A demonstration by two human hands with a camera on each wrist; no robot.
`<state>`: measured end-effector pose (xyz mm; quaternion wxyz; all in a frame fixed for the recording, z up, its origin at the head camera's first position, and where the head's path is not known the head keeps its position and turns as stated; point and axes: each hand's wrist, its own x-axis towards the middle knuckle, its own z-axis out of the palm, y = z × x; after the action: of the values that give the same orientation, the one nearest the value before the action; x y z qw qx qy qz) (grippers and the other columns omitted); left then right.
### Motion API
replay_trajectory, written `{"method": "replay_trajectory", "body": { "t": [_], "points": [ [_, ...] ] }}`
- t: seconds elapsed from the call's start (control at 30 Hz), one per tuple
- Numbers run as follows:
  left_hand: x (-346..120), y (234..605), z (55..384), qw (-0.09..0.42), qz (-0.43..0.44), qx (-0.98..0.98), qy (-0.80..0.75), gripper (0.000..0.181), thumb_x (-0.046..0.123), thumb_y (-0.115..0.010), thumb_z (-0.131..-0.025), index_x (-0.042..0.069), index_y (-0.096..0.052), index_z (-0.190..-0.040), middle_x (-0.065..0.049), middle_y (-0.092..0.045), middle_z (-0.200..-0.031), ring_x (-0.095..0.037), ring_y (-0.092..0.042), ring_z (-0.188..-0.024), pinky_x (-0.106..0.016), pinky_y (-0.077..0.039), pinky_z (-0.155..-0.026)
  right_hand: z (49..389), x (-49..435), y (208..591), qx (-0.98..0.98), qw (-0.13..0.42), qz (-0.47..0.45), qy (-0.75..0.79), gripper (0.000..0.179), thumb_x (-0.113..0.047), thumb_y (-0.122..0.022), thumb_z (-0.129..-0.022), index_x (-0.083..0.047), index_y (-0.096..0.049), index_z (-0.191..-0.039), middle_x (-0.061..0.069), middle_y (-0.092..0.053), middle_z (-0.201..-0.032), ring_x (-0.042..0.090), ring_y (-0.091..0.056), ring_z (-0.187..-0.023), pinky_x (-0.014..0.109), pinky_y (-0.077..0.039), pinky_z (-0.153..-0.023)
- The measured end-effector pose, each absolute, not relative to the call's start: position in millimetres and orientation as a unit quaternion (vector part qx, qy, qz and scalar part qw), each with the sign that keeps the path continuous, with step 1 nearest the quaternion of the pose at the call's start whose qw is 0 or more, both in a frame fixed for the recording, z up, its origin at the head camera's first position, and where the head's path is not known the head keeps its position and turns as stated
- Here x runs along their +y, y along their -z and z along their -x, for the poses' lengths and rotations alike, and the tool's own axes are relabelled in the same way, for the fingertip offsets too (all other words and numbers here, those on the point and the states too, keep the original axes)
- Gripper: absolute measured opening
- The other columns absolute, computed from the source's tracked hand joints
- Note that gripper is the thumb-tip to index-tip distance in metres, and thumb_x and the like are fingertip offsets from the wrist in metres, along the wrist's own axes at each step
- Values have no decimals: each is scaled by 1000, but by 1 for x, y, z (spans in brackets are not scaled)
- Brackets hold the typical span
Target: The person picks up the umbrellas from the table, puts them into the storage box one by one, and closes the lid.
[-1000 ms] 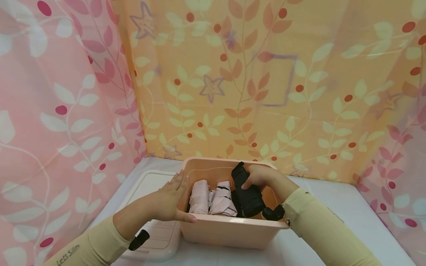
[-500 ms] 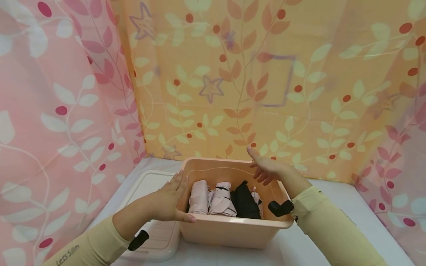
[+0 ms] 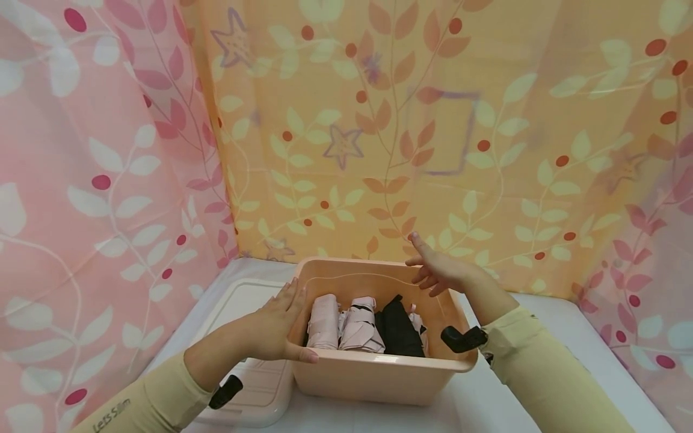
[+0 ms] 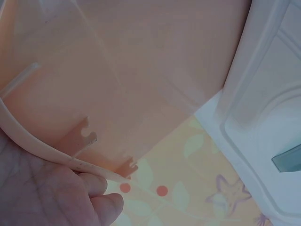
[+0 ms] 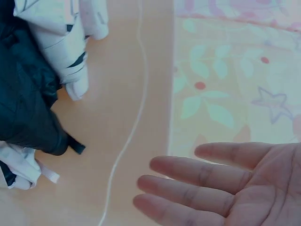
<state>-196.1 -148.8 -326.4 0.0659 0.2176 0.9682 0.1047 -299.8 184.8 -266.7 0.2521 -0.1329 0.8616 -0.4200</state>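
A peach plastic bin holds folded umbrellas side by side. Two are pale pink, the left one and the one beside it. To their right lies a black folded umbrella, with another pale one partly hidden behind it. My left hand rests on the bin's left rim, fingers straight and thumb along the front corner. My right hand is over the back right rim, fingers spread. In the right wrist view, its palm shows with nothing in it.
A whitish lid lies on the white-covered table, left of the bin and partly under my left arm. Behind stands a yellow patterned curtain, with a pink one on the left.
My right hand held a black folded umbrella over the bin's right side, then let it go inside and drew back up to the right. The left hand has stayed in place.
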Motion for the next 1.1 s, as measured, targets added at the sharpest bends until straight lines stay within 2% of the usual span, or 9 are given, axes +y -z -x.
{"method": "replay_trajectory", "body": {
  "t": [0.1,0.4,0.53,0.7,0.83,0.97,1.1],
  "points": [
    [-149,326,196,69,-217,968,-103,126,82,-51,-60,4,-3,-146,-17,12,-151,-31,7,-138,-50,-12,-109,297,190,262,851,244,147,440,100,-76,-3,-81,0,-26,-143,33,-41,-131,49,-38,-121,58,-37,-93],
    [-149,325,197,74,-215,968,-103,125,80,-52,-61,5,-2,-147,-17,13,-151,-31,7,-138,-51,-12,-109,291,209,246,842,221,174,461,95,-70,0,-85,0,-26,-143,34,-40,-132,49,-36,-122,57,-32,-97],
    [-148,324,196,73,-224,966,-109,125,80,-53,-62,3,-2,-146,-18,12,-150,-32,6,-138,-52,-12,-108,287,222,244,847,181,204,456,87,-64,0,-89,0,-27,-142,32,-41,-132,46,-36,-123,56,-30,-99],
    [-148,325,196,76,-225,965,-116,125,80,-53,-61,3,-2,-146,-18,12,-150,-32,7,-138,-52,-12,-108,274,239,251,887,101,239,381,66,-51,-17,-98,-3,-32,-141,26,-44,-133,43,-38,-123,57,-31,-98],
    [-148,326,196,72,-221,966,-110,125,80,-52,-61,3,-3,-146,-18,12,-151,-31,6,-138,-51,-12,-109,257,251,268,929,27,242,278,57,-45,-36,-97,-8,-39,-139,20,-45,-135,41,-40,-123,60,-34,-93],
    [-148,327,197,71,-217,968,-105,126,82,-51,-60,4,-2,-146,-17,13,-151,-30,7,-138,-50,-11,-109,243,260,289,939,-68,256,218,60,-41,-52,-91,-7,-39,-139,19,-44,-135,41,-38,-124,61,-32,-93],
    [-147,327,197,69,-218,968,-105,126,82,-51,-60,4,-2,-146,-17,13,-151,-30,7,-138,-50,-11,-109,229,267,307,930,-127,272,214,77,-37,-63,-85,-1,-27,-142,25,-33,-140,44,-22,-130,64,-22,-97]
  ]
}}
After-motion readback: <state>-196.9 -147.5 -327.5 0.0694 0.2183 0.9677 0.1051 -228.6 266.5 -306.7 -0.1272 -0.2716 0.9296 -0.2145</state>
